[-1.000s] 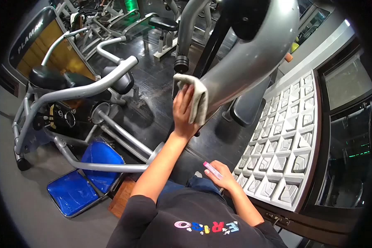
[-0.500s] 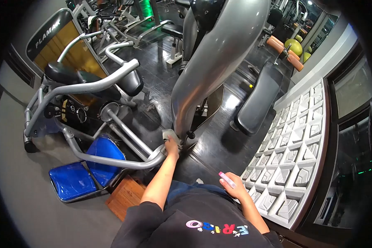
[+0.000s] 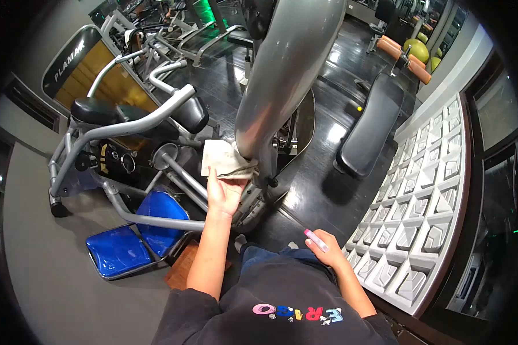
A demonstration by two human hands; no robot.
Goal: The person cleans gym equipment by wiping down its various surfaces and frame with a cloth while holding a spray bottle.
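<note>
My left hand (image 3: 227,194) holds a pale cloth (image 3: 217,156) at the lower end of a thick grey machine column (image 3: 285,69). The palm faces up, and part of the cloth is bunched over the fingers, hiding their tips. One flap of it stands up to the left of the column. Close to my body on the right, my right hand (image 3: 328,253) is closed around a small clear bottle with a pink cap (image 3: 316,240). The bottle tilts up to the left, its lower part covered by the fingers.
Left of the column stands a grey-framed exercise machine (image 3: 132,123) with black pads. A blue folding chair (image 3: 118,251) and a brown wooden box (image 3: 184,267) are below it. On the right are a black padded bench (image 3: 374,126) and a white relief panel (image 3: 411,230).
My left hand has moved up from the lower frame joint to the column, turning palm up, and more of the cloth shows. My right hand keeps the bottle in nearly the same place.
</note>
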